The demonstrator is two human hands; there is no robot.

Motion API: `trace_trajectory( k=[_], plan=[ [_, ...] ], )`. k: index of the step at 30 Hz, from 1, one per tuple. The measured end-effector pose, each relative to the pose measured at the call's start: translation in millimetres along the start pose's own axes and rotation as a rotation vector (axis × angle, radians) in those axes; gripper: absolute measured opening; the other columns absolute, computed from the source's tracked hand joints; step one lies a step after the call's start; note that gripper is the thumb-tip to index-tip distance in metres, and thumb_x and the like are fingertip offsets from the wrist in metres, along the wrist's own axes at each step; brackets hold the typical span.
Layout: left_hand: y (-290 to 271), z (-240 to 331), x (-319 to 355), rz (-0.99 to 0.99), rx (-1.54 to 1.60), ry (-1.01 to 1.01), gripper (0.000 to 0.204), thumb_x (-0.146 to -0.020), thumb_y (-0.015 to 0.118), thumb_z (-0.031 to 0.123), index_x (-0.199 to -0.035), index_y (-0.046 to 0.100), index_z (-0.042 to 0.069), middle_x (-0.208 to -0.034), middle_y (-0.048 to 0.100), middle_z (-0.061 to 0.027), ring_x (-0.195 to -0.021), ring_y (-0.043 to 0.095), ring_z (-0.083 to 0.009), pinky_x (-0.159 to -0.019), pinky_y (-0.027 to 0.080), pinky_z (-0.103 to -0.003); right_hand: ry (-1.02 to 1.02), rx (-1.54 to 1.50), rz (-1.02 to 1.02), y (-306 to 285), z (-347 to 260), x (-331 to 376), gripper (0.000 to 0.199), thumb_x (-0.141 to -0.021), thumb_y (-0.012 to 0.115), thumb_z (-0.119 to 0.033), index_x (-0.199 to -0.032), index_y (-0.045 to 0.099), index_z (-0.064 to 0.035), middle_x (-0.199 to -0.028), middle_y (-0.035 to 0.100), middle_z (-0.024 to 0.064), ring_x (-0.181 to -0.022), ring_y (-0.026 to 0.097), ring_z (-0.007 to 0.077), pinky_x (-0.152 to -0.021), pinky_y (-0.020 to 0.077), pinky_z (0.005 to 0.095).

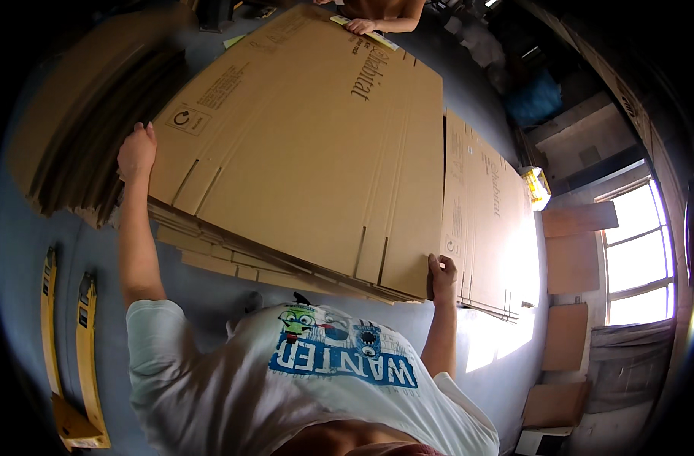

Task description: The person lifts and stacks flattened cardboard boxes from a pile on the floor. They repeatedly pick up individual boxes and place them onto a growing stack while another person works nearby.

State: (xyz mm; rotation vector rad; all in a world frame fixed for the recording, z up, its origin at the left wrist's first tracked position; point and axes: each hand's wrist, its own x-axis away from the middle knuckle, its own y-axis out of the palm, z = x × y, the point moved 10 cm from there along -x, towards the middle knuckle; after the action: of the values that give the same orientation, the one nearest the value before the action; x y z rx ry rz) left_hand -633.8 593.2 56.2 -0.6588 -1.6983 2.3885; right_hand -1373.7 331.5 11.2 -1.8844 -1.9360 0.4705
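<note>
A large flattened cardboard box (286,152), printed in dark ink, lies on top of a stack of similar flat boxes (233,262) whose layered edges stick out unevenly toward me. Its near left corner is in my left hand (138,154), the fingers closed around the edge. At the near right corner, my right hand (442,279) pinches the cardboard, thumb uppermost. Across the stack, a co-worker's hand (361,26) rests at the far edge, beside a pale yellow strip (366,34).
Right of it stands another stack of flat boxes (484,205) in sunlight. Many sheets (96,129) are piled on the left. Yellow forks (87,349) lie on the grey floor at lower left. Cardboard pieces (571,262) lean by the bright window (637,251).
</note>
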Motion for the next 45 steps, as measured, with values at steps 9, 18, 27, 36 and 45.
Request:
trace_trajectory(
  k=[9, 18, 27, 36, 45],
  plan=[
    [-3.6, 0.3, 1.3, 0.07, 0.046, 0.026, 0.04, -0.094, 0.036, 0.041, -0.105, 0.054, 0.007, -0.092, 0.065, -0.0192, -0.087, 0.062, -0.0387, -0.071, 0.051, -0.049, -0.036, 0.093, 0.024, -0.4, 1.2, -2.0, 0.037, -0.085, 0.064, -0.027, -0.1, 0.056, 0.006, -0.077, 0.06, 0.009, -0.072, 0.055, 0.0153, -0.067, 0.0459, 0.0296],
    [1.7, -4.9, 0.1, -0.008, 0.021, -0.04, 0.044, -0.093, 0.035, 0.044, -0.117, 0.052, 0.012, -0.102, 0.063, -0.019, -0.095, 0.06, -0.038, -0.078, 0.05, -0.049, -0.083, 0.117, 0.008, 3.7, -10.7, 2.4, 0.035, -0.086, 0.062, -0.027, -0.098, 0.056, 0.0054, -0.079, 0.062, 0.0121, -0.073, 0.058, 0.0154, -0.066, 0.0463, 0.0286],
    [1.1, 0.3, 0.3, -0.047, -0.022, -0.034, 0.043, -0.093, 0.034, 0.044, -0.115, 0.052, 0.011, -0.102, 0.063, -0.0188, -0.096, 0.06, -0.0387, -0.08, 0.049, -0.049, -0.102, 0.15, 0.049, 0.0, -14.0, 5.9, 0.037, -0.085, 0.064, -0.03, -0.097, 0.056, 0.0045, -0.075, 0.062, 0.0111, -0.067, 0.057, 0.015, -0.061, 0.0459, 0.0292],
    [-1.2, -0.2, 2.7, -0.042, 0.004, -0.034, 0.043, -0.093, 0.035, 0.041, -0.117, 0.052, 0.01, -0.104, 0.063, -0.0187, -0.096, 0.06, -0.0381, -0.079, 0.05, -0.049, -0.064, 0.114, 0.04, 0.9, -12.1, 6.5, 0.038, -0.084, 0.064, -0.031, -0.099, 0.057, 0.0035, -0.077, 0.062, 0.0125, -0.069, 0.059, 0.0172, -0.063, 0.0469, 0.0302],
    [1.2, 2.6, 1.3, -0.059, 0.02, -0.03, 0.042, -0.094, 0.035, 0.04, -0.115, 0.053, 0.009, -0.103, 0.063, -0.0186, -0.096, 0.06, -0.039, -0.078, 0.049, -0.049, -0.083, 0.224, 0.057, -4.4, -1.7, 0.3, 0.048, -0.084, 0.063, -0.037, -0.106, 0.056, 0.0046, -0.083, 0.064, 0.0185, -0.075, 0.061, 0.0262, -0.069, 0.0479, 0.0359]
  ],
)
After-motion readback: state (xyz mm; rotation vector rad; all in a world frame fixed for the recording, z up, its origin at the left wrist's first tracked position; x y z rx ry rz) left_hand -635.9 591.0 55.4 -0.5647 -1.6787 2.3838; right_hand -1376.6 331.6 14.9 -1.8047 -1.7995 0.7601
